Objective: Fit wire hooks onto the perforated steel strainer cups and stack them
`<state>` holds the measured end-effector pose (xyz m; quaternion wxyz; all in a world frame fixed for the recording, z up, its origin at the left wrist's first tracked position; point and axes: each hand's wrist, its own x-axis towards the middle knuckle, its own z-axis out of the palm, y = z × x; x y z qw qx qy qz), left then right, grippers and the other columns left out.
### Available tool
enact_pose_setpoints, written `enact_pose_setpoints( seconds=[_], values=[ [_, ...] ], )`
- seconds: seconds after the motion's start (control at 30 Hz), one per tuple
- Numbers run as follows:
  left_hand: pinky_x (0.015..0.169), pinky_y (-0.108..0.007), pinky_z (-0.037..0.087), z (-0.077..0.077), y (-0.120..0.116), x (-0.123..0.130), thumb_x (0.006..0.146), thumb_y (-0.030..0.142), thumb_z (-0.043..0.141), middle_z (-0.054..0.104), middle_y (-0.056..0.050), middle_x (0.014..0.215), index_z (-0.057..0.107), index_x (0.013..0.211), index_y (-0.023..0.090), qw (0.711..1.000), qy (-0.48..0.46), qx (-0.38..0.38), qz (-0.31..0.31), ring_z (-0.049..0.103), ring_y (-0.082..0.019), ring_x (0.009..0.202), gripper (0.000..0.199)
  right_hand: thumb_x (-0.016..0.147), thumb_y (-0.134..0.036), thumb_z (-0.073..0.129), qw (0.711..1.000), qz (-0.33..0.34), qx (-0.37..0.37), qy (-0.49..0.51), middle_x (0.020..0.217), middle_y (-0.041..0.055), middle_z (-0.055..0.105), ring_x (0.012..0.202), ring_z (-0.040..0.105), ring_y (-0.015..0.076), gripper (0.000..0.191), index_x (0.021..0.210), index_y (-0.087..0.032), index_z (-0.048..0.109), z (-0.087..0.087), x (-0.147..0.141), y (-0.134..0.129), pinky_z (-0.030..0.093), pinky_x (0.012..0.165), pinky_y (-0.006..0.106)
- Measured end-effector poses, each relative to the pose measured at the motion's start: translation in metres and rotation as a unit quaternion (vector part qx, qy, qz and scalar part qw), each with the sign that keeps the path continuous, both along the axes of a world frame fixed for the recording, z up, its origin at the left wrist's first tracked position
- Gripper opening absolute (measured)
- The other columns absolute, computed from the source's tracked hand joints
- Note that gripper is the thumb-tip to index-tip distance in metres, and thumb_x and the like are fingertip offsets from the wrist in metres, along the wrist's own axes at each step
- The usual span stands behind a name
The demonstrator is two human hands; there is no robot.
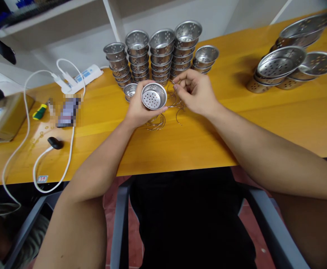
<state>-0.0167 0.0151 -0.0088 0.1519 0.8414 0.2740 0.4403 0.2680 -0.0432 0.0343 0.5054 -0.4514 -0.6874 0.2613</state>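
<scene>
My left hand (138, 108) is wrapped round a small perforated metal cup (153, 96), its open top tilted toward me and its holed base showing inside. To the right, my right hand (194, 89) pinches a thin wire piece (172, 82) between thumb and fingertips, close to the cup but apart from it. Below and between the hands lie several curved thin wires (159, 122) on the table. Another small perforated cup (130, 90) sits just behind my left hand, partly hidden by it.
Several stacks of perforated metal cups (162, 43) stand at the back. Larger perforated bowls (281, 63) are piled at the right. On the left are a power strip (86, 76) with white cables, a blurred phone (68, 112), a yellow-green tool handle (40, 112) and a cardboard box (9, 116).
</scene>
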Motion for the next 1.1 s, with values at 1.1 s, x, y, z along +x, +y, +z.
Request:
enact_pose_setpoints(
  seconds=[1.1],
  values=[
    [0.139,-0.067,0.068,0.01,-0.011,0.003,0.102,0.096,0.094,0.074,-0.012,0.156,0.05,0.176,0.035,1.0,0.012,-0.003,-0.018,0.082,-0.042,0.152,0.105,0.105,-0.105,0.079,1.0,0.009,-0.004,0.003,0.09,0.007,0.065,0.092,0.075,0.0336,0.074,0.122,-0.034,0.079,0.005,-0.001,-0.006,0.075,0.087,0.058]
  ],
)
